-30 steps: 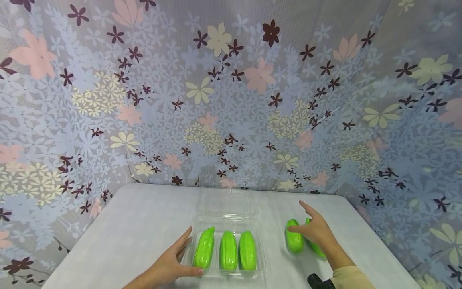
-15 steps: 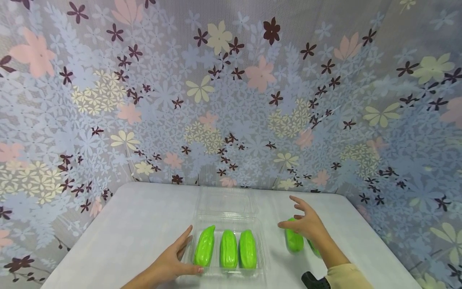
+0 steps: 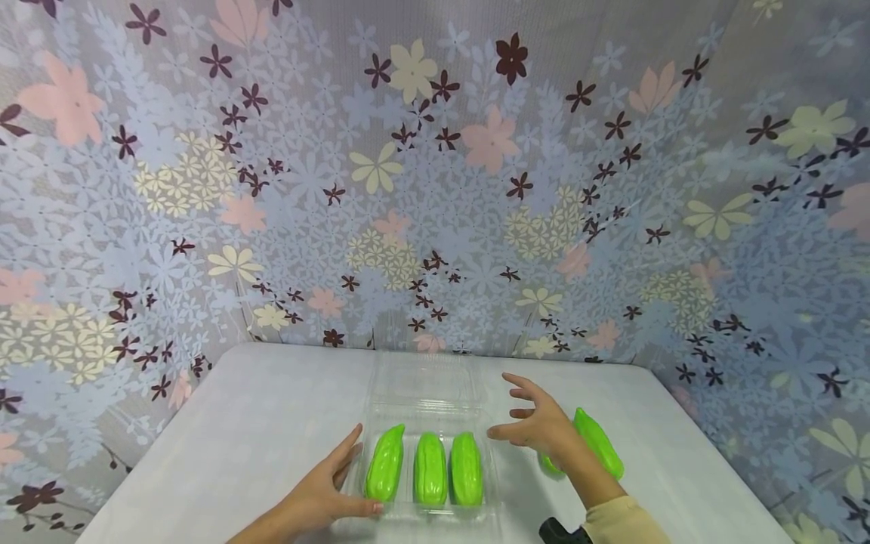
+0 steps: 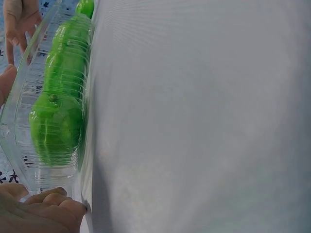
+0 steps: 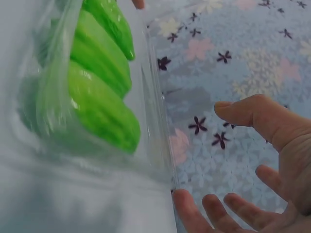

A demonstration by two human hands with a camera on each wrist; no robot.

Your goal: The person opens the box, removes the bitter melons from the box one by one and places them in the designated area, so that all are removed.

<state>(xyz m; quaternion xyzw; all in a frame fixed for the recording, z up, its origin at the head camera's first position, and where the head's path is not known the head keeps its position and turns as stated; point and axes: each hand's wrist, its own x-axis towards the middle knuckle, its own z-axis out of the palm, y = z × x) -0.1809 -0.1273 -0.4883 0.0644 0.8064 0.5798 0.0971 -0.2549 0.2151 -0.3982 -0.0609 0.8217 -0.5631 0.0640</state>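
A clear plastic clamshell container [image 3: 492, 483] stands in front of me with its lid [image 3: 424, 378] folded back. Three glossy green, ridged, elongated vegetable-shaped pieces [image 3: 430, 470] lie side by side in it. My left hand [image 3: 319, 487] holds the container's left end, thumb at the near rim and fingers along the side. In the left wrist view, the fingertips [image 4: 53, 198] sit against the container's end wall. Bare and spread, my right hand [image 3: 544, 427] hovers just right of the container. Another green piece [image 3: 598, 443] lies beyond its forearm, and one more [image 3: 549, 465] is mostly hidden beneath it.
Everything stands on a white-covered table [image 3: 258, 408] with rounded far corners. A floral curtain [image 3: 435, 189] hangs directly behind the table and along its sides. A black device [image 3: 563, 531] is on the right wrist beside the beige sleeve [image 3: 625, 523].
My right hand has moved left from above the two loose green pieces to the container's right side, uncovering the rightmost piece. The left hand and container have stayed in place.
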